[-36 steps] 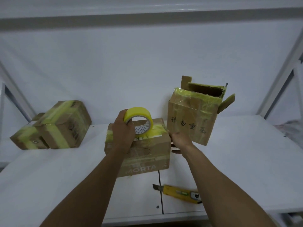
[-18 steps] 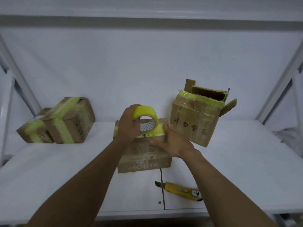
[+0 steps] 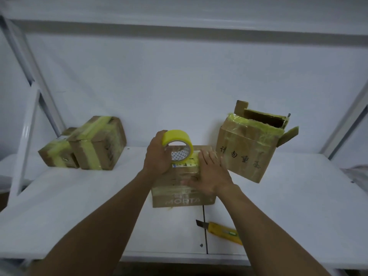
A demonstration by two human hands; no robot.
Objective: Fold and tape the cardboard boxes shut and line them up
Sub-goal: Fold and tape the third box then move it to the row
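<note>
While the left hand point(image 3: 157, 156) is gripping the yellow tape roll point(image 3: 177, 143) upright at the far top edge of the MORTA box point(image 3: 183, 201), the right hand point(image 3: 212, 176) is lying flat, fingers straight, across the box's top and near face, apparently pressing the yellow strip down. The box is sitting mid-way along the white table point(image 3: 79, 206), just beside the open-topped box point(image 3: 247, 156) with handwritten characters. To do this step well, the flat hand should be smoothing from the roll towards the near edge so the strip is bonding without wrinkles. The other hand should be holding the tape taut and straight along the seam. The yellow utility knife point(image 3: 223, 230) is lying near, in front, handy for the cut. Two taped boxes point(image 3: 99, 144) are sitting at the far left, touching each other.
</note>
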